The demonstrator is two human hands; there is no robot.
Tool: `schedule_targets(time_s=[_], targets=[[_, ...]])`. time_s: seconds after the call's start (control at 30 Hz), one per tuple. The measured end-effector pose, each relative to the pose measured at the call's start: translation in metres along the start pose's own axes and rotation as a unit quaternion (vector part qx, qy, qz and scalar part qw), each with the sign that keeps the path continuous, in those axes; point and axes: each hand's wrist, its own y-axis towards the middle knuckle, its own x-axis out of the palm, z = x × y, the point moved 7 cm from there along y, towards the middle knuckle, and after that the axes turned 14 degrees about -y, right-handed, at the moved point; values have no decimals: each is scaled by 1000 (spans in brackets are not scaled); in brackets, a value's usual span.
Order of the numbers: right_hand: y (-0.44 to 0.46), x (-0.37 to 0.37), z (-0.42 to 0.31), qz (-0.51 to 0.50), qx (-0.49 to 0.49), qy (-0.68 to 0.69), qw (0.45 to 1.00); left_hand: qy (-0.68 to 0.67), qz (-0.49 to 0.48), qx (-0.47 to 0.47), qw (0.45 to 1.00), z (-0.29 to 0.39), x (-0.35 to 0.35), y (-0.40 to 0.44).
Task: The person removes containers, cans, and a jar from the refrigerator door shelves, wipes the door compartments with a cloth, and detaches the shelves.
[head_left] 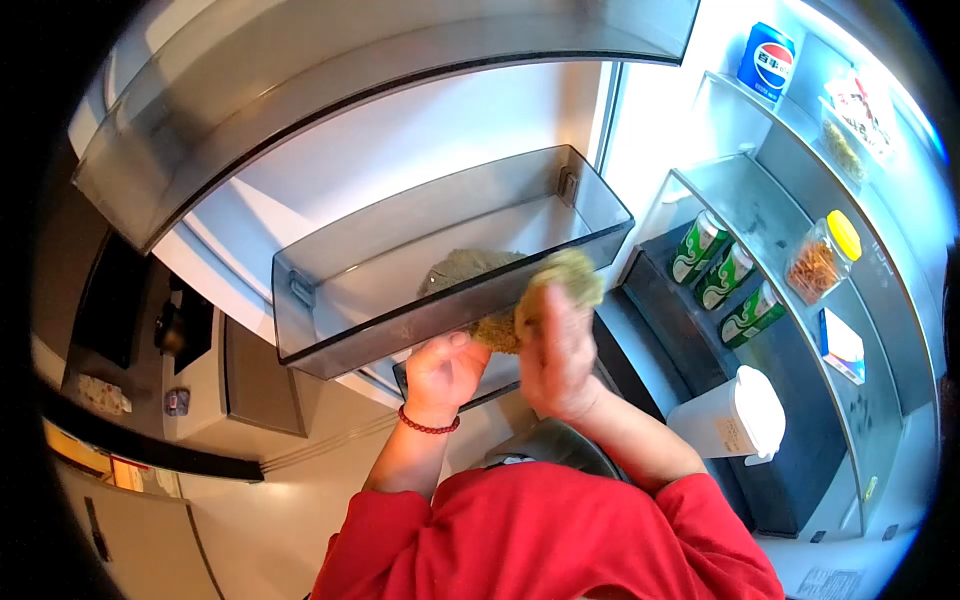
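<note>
In front of the open fridge door, my right hand (562,350) is raised and blurred, with its fingers against a yellow-green, fuzzy cloth-like item (570,278). My left hand (446,372), with a red bead bracelet at the wrist, has its fingertips at the lower left end of a brownish part (497,332) of what looks like the same item. Both hands are just outside the front wall of a clear grey door bin (350,335). Through that wall a grey-green patch (468,268) shows, its nature unclear.
Another door bin (400,50) hangs above. On the right, fridge shelves hold a blue can (767,62), green cans (722,275), a yellow-lidded jar (825,257), a small box (842,346) and a white pitcher (725,418). A dark counter (105,300) lies left.
</note>
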Motion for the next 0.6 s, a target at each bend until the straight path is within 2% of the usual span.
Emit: schedule_targets(time_s=[0.03,0.07,0.1,0.13,0.17,0.23,0.27,0.3,0.37,0.43,0.5,0.6], targets=[[-1,5,-15,-2,-77,-17,997,0,2,3,1000,3,-3,-2],[-1,10,-21,-33,-100,6,994,15,-6,-27,1000,4,-7,-5],[5,13,-27,-62,-122,28,990,30,-14,-59,998,4,-12,-8],[9,16,-28,-69,-113,53,990,60,-76,-52,994,8,-11,-9],[13,14,-31,-69,-113,53,990,61,-76,-53,994,8,-14,-11],[12,21,-47,-158,-211,52,963,10,-64,-22,998,12,-17,-15],[4,26,-48,-163,-266,28,950,1,-88,-28,996,13,-16,-17],[4,25,-41,-162,-266,29,950,3,-87,-28,996,14,-12,-15],[9,21,-21,-146,-261,17,954,110,-64,-21,992,16,3,-8],[15,18,0,-139,-222,55,963,86,-60,12,994,23,9,-2],[13,11,11,-69,-223,-11,972,20,-52,12,998,31,10,2],[18,19,5,-72,-225,23,972,40,-66,14,997,31,7,7]])
